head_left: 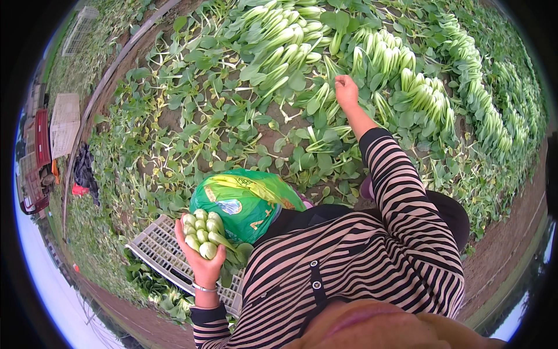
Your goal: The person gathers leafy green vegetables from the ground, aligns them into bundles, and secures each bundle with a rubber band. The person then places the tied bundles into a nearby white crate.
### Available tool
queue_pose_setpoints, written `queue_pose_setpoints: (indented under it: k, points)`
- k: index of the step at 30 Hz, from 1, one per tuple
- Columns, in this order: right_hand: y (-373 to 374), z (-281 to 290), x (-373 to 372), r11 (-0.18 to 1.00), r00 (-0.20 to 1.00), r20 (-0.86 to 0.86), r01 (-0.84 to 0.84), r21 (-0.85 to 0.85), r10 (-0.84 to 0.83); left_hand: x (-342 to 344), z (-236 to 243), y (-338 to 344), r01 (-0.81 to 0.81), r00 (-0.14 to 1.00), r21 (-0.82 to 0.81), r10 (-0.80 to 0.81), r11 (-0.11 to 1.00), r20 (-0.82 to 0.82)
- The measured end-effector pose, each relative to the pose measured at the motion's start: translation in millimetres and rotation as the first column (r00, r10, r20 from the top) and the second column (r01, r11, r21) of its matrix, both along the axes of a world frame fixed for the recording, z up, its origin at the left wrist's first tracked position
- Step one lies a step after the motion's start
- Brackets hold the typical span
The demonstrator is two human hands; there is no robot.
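Stacked bok choy [199,230], several heads with pale bases turned up, fills my left hand [203,262], which is closed around them over a white plastic crate [160,248] at lower left. My right hand [346,94] is raised over the bed beside loose bok choy [319,99]; its fingers are curled, and what, if anything, they hold is hidden. A green plastic bag [235,203] lies against my lap, just beside the bunch in my left hand.
Cut bok choy lies in piled rows [424,102] ahead and to the right, with scattered leaves between. At far left are a pale crate [65,125], a red cart [42,136], dark cloth [84,171] and a long curved pipe [99,87].
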State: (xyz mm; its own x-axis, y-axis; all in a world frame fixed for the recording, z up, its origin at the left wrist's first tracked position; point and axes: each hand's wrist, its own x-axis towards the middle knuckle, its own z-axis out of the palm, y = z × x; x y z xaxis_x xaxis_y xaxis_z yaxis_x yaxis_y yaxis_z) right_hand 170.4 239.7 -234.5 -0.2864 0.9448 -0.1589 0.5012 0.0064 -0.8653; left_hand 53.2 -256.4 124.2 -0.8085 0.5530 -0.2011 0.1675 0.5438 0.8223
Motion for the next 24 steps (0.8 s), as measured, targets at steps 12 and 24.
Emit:
queue_pose_setpoints:
  k: [12, 24]
  points:
    - [31, 26, 27, 0.759, 0.575, 0.518, -0.592, -0.272, 0.634, -2, -2, 0, 0.015, 1.0, -0.023, -0.016, 1.0, -0.025]
    - [-20, 75, 6, 0.805, 0.904, 0.072, -0.336, -0.489, 0.421, 8, 2, -5, 0.026, 0.99, -0.01, -0.027, 1.0, -0.135]
